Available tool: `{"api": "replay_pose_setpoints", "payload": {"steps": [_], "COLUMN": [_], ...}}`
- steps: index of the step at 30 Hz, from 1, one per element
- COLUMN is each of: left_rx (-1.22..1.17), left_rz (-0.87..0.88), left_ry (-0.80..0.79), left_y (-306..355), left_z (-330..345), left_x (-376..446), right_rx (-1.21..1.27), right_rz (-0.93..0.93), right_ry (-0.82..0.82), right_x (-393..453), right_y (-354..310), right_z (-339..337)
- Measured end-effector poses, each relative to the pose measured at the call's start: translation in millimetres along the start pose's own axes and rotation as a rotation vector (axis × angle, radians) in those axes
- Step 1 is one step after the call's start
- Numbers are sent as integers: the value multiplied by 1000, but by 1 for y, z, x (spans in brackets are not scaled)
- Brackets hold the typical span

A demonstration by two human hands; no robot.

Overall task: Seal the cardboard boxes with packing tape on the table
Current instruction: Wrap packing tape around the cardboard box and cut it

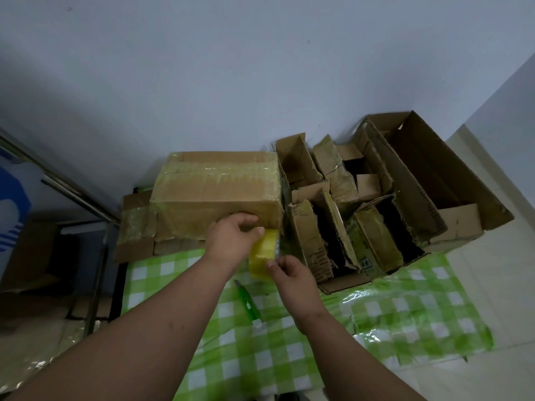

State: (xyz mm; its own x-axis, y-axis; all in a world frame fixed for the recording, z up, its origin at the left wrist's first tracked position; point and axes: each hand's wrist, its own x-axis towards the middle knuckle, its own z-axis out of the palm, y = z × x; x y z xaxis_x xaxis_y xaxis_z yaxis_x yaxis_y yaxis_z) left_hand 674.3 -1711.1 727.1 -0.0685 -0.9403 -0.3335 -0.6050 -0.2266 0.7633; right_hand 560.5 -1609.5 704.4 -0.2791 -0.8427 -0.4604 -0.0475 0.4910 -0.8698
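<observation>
I hold the tape roll [263, 253] in my left hand [231, 241]; right hand [289, 273] pinches its near edge, the sealed box [217, 192] just beyond.

Both bare forearms reach forward from the lower edge of the view, converging toward the middle. The left hand [231, 238] is farther out, wrist bent, knuckles up, its fingers curled downward with thumb and fingertips pinching the tape roll [263, 253] from above. The right hand [292, 280] sits just behind and to the right of it, back toward the camera, its thumb and forefinger pressed to the roll's near face. The 2 hands nearly touch.
</observation>
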Motion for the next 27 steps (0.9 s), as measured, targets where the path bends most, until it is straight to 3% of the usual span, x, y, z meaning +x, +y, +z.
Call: {"api": "replay_pose_setpoints", "payload": {"steps": [4,7,15,20,24,27], "left_rx": [-121,-208,-379,-397,-361,-381], "left_rz": [-57,-90,-157,-130,-86,-88], "left_ry": [-42,-45,-170,-151,-133,-106], "left_y": [-3,8,-2,-6,-4,0], "left_z": [11,8,-3,-4,-1,0], "left_x": [11,7,0,-7,-6,-6], "right_rx": [92,-56,-805,-1216,-1290,-1268], "right_rz": [-23,-78,-165,-169,-254,-185], "right_ry": [159,284,-170,-208,-135,-237], "right_x": [-5,-12,-4,5,11,8], "right_y": [11,27,66,76,78,75], "right_z": [5,8,33,40,50,43]}}
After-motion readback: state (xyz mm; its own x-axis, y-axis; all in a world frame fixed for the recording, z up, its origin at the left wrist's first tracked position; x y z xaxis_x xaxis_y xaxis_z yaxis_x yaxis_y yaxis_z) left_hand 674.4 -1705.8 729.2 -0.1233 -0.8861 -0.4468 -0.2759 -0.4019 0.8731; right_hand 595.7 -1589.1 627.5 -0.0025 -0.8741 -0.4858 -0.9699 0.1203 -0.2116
